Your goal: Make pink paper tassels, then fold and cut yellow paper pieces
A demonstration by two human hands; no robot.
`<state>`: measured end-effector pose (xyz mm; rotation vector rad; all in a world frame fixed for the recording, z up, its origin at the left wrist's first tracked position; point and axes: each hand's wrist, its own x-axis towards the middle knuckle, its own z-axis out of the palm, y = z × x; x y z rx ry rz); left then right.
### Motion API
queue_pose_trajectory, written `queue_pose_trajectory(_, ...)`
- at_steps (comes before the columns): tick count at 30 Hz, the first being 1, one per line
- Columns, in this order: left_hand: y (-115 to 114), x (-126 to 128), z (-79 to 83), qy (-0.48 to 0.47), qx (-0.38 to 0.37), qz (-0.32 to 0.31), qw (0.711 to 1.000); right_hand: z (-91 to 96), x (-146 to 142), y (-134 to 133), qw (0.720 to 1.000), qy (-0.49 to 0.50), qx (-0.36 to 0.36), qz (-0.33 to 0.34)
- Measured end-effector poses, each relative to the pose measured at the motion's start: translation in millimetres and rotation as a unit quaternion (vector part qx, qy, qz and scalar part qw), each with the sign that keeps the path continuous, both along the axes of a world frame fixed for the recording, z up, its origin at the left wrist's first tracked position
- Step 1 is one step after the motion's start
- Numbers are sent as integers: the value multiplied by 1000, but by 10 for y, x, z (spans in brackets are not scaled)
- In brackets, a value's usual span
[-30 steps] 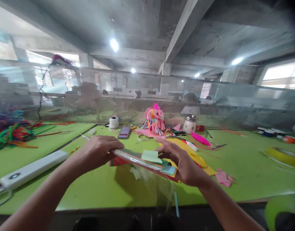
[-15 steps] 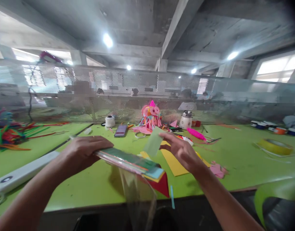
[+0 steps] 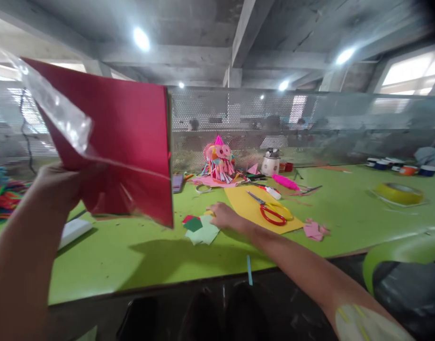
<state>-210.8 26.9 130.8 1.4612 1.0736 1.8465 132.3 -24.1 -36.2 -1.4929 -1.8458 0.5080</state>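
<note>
Aloft, left hand [image 3: 57, 183]: with fingers closed on red stack [image 3: 128, 123].
Right hand [image 3: 223, 216]: with fingers curled at scraps [image 3: 205, 232], cannot tell if gripping.
Scissors [image 3: 262, 202]: on 1 yellow sheet [image 3: 239, 200].

- A paper stack [image 3: 132, 123] is held up on edge and slightly tilted by the left hand [image 3: 59, 182], gripped near its lower left; a broad red sheet is turned to the view, and other layers are shown as a thin strip along the right edge.
- A clear plastic sleeve [image 3: 70, 125], crumpled and shiny, is draped over the stack's left side and lower part.
- Pale green pieces [image 3: 205, 233] of paper, irregularly cut, are laid flat on the green tabletop [image 3: 149, 265].
- A dark green piece [image 3: 193, 224] is overlapped onto them, with a red piece [image 3: 186, 219] partly covered behind it.
- A small yellow piece [image 3: 210, 212] is met by the right hand's [image 3: 224, 216] fingertips; whether it is pinched cannot be told.
</note>
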Motion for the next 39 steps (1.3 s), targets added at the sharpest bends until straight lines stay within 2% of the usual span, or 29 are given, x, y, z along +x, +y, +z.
queue_pose_trajectory(4,-47,267,-9,-63,-99,-90,989,39,128,-141,997,-61,36,13)
queue_pose_trajectory(6,-51,412,-26,-49,-168,-112,978,37,151,-219,995,-72,43,48)
queue_pose_trajectory(8,-45,550,-40,-42,-207,-135,968,20,134,-282,992,-74,43,91)
queue_pose_trajectory(12,-78,799,-43,-78,-170,-155,970,36,113,-358,989,-39,52,133)
queue_pose_trajectory(14,-130,918,-59,-108,-156,-161,969,124,190,-389,989,-1,72,132)
queue_pose_trajectory(16,-187,1040,-108,-140,-158,-176,961,270,333,-428,981,87,83,150)
queue_pose_trajectory(18,-232,1162,-188,-175,-150,-182,956,445,498,-473,935,280,51,212)
queue_pose_trajectory(20,-256,1273,-280,-199,-128,-181,955,617,632,-510,888,389,-5,246)
queue_pose_trajectory(21,-261,1321,-324,-205,-121,-181,954,693,674,-518,876,413,-28,247)
queue_pose_trajectory(24,-249,1439,-438,-212,-108,-191,952,867,684,-469,880,425,-48,207)
queue_pose_trajectory(27,-210,1529,-512,-227,-80,-209,948,953,565,-320,901,403,9,161)
queue_pose_trajectory(29,-174,1573,-535,-227,-65,-221,946,962,475,-204,908,396,51,130)
queue_pose_trajectory(32,-104,1594,-548,-196,-65,-238,949,900,404,-70,901,419,69,84)
queue_pose_trajectory(36,18,1516,-641,-113,-75,-296,945,681,440,10,892,443,64,67)
queue_pose_trajectory(39,89,1433,-812,-25,-122,-370,921,472,498,17,890,448,61,66)
